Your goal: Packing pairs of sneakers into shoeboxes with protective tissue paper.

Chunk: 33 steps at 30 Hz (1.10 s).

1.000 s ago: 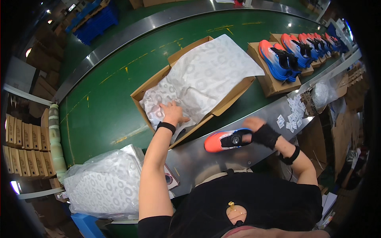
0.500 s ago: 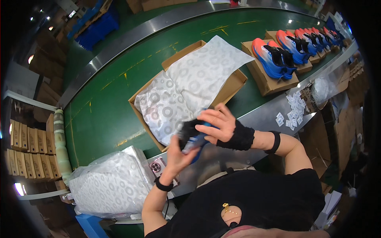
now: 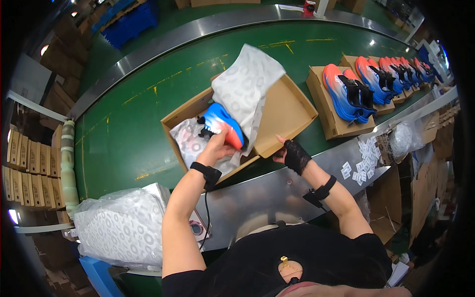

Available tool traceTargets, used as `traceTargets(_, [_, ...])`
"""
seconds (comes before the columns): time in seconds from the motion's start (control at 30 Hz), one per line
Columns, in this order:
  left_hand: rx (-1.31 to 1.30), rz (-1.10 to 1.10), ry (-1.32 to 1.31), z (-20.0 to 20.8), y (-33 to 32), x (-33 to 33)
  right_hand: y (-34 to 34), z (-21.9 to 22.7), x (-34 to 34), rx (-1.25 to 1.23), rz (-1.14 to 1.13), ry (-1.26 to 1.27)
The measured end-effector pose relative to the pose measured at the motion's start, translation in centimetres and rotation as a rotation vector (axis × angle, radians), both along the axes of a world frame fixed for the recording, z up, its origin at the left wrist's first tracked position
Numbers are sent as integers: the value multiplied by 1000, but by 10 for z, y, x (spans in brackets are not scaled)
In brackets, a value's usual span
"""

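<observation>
My left hand (image 3: 216, 148) holds a blue and coral-red running shoe (image 3: 223, 120) inside an open brown cardboard shoebox (image 3: 287, 111). White tissue paper with grey ring prints (image 3: 242, 74) stands up behind the shoe, and more of it lies crumpled under and beside the shoe in the left half of the box. On the near right edge of the box, my right hand (image 3: 293, 156) grips the cardboard with fingers on either side of the rim. Part of the shoe's near end is hidden by my left fingers.
Matching shoes (image 3: 346, 96) stand in pairs on boxes along the right. Small white packets (image 3: 365, 161) are scattered on the metal edge (image 3: 252, 198). Bagged tissue sheets (image 3: 123, 227) lie at the near left, beside a phone (image 3: 197, 227). Stacked boxes (image 3: 32, 168) fill the far left.
The shoe has gone from between both hands, near my body, into the box. My right hand has let go of it and taken the box rim. The tissue is folded back, baring the box's right half.
</observation>
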<state>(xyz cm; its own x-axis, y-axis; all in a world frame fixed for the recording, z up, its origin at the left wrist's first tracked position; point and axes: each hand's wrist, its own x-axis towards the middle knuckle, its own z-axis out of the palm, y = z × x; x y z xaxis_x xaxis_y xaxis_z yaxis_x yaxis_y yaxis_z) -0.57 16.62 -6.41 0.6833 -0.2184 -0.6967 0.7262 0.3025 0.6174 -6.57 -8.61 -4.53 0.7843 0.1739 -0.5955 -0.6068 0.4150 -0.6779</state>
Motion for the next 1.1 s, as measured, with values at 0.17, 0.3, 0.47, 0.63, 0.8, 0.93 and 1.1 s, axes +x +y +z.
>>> traceTargets(0.17, [-23,329,-493,16,37,-39,7,-4,8,-532,-113,-612])
traceTargets(0.3, [244,762,-523,20,76,-82,37,7,0,-1302,99,-1393])
traceTargets(0.47, [905,385,-629,-32,44,-99,58,-24,-13,-1672,338,-1640])
traceTargets(0.63, [770,565,-587,-14,24,-107,51,-22,-13,-1711,433,-1590])
traceTargets(0.8, [380,451,-574,-44,42,-81,48,-43,-3,-1797,435,-1567])
traceTargets(0.93, [977,492,-940,-73,24,-97,42,-88,-6,-1699,119,-1693])
traceTargets(1.1, [538,367,-657,-59,60,-60,76,-80,12,-1698,325,-1490])
